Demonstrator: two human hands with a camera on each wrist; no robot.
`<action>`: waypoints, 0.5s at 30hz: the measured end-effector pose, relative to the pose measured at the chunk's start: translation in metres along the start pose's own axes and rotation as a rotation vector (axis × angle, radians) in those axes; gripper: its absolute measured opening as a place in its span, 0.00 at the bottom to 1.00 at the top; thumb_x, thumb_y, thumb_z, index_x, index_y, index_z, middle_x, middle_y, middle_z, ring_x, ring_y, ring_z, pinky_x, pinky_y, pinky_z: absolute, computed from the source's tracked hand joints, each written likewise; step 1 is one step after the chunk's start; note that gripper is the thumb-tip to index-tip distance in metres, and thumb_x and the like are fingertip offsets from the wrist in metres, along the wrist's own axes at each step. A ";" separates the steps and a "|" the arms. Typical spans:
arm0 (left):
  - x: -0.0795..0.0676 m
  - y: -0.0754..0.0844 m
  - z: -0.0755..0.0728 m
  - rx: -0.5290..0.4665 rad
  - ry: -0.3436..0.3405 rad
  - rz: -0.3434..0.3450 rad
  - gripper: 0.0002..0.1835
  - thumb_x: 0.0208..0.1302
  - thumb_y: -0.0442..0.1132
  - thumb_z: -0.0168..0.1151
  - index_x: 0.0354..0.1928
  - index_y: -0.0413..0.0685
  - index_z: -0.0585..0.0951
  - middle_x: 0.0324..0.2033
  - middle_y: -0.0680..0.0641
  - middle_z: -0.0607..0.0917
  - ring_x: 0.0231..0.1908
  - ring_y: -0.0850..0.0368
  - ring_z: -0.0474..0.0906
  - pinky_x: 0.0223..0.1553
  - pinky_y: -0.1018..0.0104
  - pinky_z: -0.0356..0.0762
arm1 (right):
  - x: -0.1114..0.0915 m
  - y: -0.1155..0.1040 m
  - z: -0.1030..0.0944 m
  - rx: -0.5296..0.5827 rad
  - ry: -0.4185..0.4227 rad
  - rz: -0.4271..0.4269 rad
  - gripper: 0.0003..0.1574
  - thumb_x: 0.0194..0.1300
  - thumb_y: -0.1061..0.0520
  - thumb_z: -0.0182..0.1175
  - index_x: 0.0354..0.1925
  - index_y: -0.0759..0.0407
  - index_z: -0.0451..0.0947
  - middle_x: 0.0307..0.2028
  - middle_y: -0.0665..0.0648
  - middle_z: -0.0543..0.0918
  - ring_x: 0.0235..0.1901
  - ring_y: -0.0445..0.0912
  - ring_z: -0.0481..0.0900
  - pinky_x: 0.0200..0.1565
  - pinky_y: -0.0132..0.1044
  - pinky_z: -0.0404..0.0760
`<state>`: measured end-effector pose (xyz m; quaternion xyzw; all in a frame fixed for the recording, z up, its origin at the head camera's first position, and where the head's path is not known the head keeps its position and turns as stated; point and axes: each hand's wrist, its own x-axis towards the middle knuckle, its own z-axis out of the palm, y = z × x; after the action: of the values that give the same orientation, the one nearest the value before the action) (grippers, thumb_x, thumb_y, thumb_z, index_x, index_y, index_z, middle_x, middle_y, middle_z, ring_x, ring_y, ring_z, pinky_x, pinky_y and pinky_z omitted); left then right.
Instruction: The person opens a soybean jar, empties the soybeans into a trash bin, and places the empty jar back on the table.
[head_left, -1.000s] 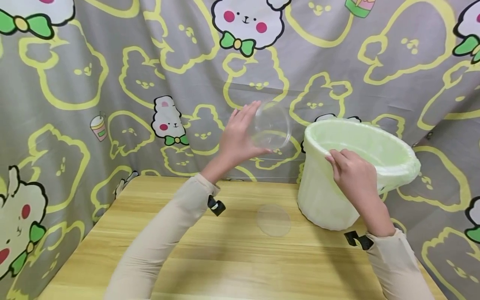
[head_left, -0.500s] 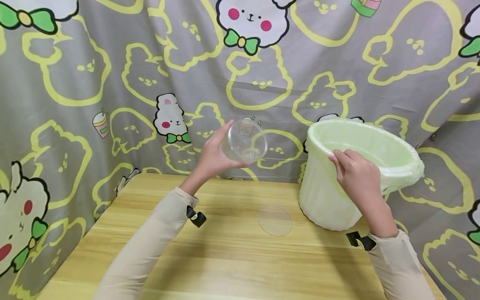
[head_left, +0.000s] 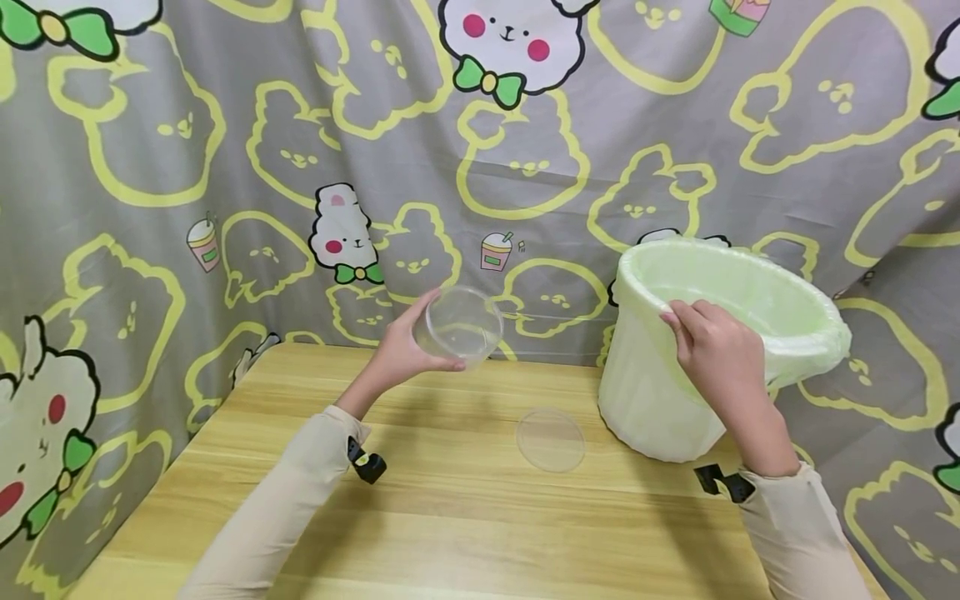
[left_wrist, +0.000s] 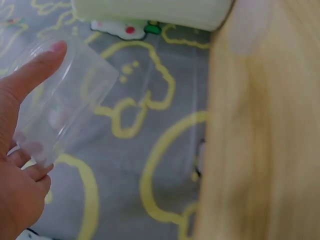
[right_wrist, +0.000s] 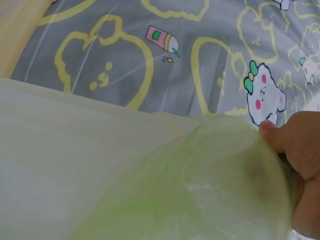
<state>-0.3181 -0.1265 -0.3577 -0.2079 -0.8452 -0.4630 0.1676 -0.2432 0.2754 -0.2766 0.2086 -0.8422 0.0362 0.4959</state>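
My left hand (head_left: 397,354) holds a clear round plastic tub (head_left: 468,325) above the back of the table, thumb and fingers curled round its side. In the left wrist view the tub (left_wrist: 75,100) appears see-through, with nothing visible inside. On the right stands a pale trash can (head_left: 652,404), tilted, with a light green bag (head_left: 795,342) folded over its rim. My right hand (head_left: 720,354) grips the near side of that rim, thumb outside on the bag (right_wrist: 225,170). A clear round lid (head_left: 551,440) lies flat on the table between the hands.
The wooden table (head_left: 465,533) runs back to a grey curtain (head_left: 420,167) printed with yellow outlines and white cartoon animals. The trash can stands near the table's right side, close to the curtain. Black straps (head_left: 366,460) sit on both wrists.
My left hand has carried the clear tub left and downward, away from the trash can. The right hand stays on the rim, and the lid has not moved.
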 end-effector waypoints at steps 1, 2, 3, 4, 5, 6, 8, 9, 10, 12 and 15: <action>-0.003 -0.005 0.000 -0.007 -0.006 -0.003 0.64 0.20 0.60 0.82 0.69 0.75 0.58 0.63 0.51 0.70 0.60 0.50 0.68 0.57 0.46 0.69 | 0.000 0.000 0.000 -0.001 0.001 -0.001 0.09 0.60 0.58 0.62 0.37 0.65 0.81 0.21 0.61 0.77 0.19 0.55 0.74 0.14 0.48 0.69; -0.006 -0.010 0.000 -0.016 -0.011 -0.006 0.64 0.21 0.60 0.82 0.69 0.74 0.58 0.63 0.52 0.70 0.60 0.49 0.68 0.57 0.45 0.69 | 0.000 0.000 0.000 0.000 0.002 -0.002 0.09 0.60 0.58 0.62 0.36 0.65 0.81 0.21 0.61 0.77 0.18 0.55 0.74 0.14 0.48 0.69; -0.008 -0.014 0.001 -0.025 -0.017 -0.008 0.64 0.21 0.59 0.82 0.69 0.73 0.58 0.63 0.52 0.70 0.60 0.49 0.68 0.58 0.44 0.68 | -0.001 0.000 0.000 0.001 0.003 0.000 0.09 0.60 0.58 0.62 0.36 0.65 0.82 0.21 0.60 0.77 0.19 0.55 0.74 0.14 0.48 0.69; -0.011 -0.019 0.001 -0.033 -0.023 -0.014 0.63 0.21 0.59 0.82 0.69 0.72 0.59 0.63 0.51 0.70 0.60 0.49 0.68 0.58 0.44 0.68 | -0.001 0.000 0.000 0.002 0.003 0.000 0.09 0.60 0.58 0.62 0.36 0.65 0.82 0.21 0.60 0.77 0.18 0.55 0.74 0.14 0.48 0.69; -0.014 -0.023 0.002 -0.044 -0.025 -0.027 0.63 0.21 0.58 0.82 0.68 0.71 0.59 0.63 0.51 0.70 0.61 0.48 0.67 0.58 0.43 0.67 | -0.001 -0.001 0.000 0.000 0.003 -0.002 0.09 0.60 0.59 0.62 0.36 0.65 0.81 0.21 0.60 0.77 0.19 0.55 0.74 0.14 0.48 0.69; -0.016 -0.028 0.003 -0.050 -0.027 -0.037 0.63 0.21 0.58 0.82 0.68 0.71 0.60 0.63 0.50 0.70 0.61 0.48 0.67 0.59 0.43 0.67 | -0.001 -0.001 0.000 0.001 0.004 -0.002 0.09 0.60 0.59 0.62 0.36 0.65 0.82 0.21 0.60 0.77 0.19 0.55 0.74 0.14 0.48 0.69; -0.020 -0.036 0.005 -0.057 -0.035 -0.054 0.62 0.21 0.57 0.83 0.68 0.71 0.60 0.64 0.49 0.70 0.62 0.47 0.66 0.59 0.43 0.66 | -0.001 -0.001 -0.001 -0.001 0.004 -0.003 0.09 0.60 0.59 0.63 0.36 0.65 0.81 0.21 0.60 0.77 0.18 0.55 0.74 0.14 0.48 0.69; -0.023 -0.040 0.006 -0.058 -0.041 -0.066 0.62 0.21 0.58 0.82 0.68 0.71 0.60 0.64 0.49 0.69 0.63 0.48 0.65 0.60 0.43 0.66 | -0.001 -0.001 -0.001 -0.001 0.003 -0.003 0.09 0.60 0.59 0.63 0.36 0.65 0.82 0.21 0.61 0.77 0.19 0.55 0.74 0.14 0.48 0.69; -0.025 -0.043 0.007 -0.060 -0.044 -0.079 0.63 0.21 0.58 0.83 0.68 0.71 0.60 0.65 0.49 0.69 0.63 0.47 0.65 0.60 0.44 0.65 | 0.000 -0.001 -0.001 0.001 0.004 -0.002 0.09 0.60 0.59 0.63 0.37 0.65 0.82 0.21 0.61 0.78 0.19 0.55 0.74 0.14 0.48 0.69; -0.029 -0.049 0.009 -0.072 -0.057 -0.094 0.63 0.21 0.58 0.82 0.68 0.70 0.60 0.65 0.48 0.68 0.64 0.47 0.63 0.61 0.44 0.64 | 0.000 -0.001 0.000 0.001 0.004 -0.001 0.09 0.60 0.59 0.63 0.37 0.65 0.82 0.21 0.61 0.78 0.19 0.55 0.75 0.14 0.48 0.69; -0.036 -0.056 0.012 -0.089 -0.079 -0.120 0.64 0.22 0.58 0.82 0.69 0.64 0.59 0.66 0.47 0.66 0.65 0.46 0.62 0.62 0.43 0.63 | 0.000 -0.001 0.000 0.002 0.001 0.000 0.09 0.60 0.59 0.63 0.37 0.65 0.82 0.22 0.61 0.78 0.19 0.55 0.75 0.14 0.48 0.69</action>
<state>-0.3165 -0.1504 -0.4213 -0.1821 -0.8408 -0.5006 0.0964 -0.2425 0.2743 -0.2767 0.2090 -0.8419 0.0372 0.4961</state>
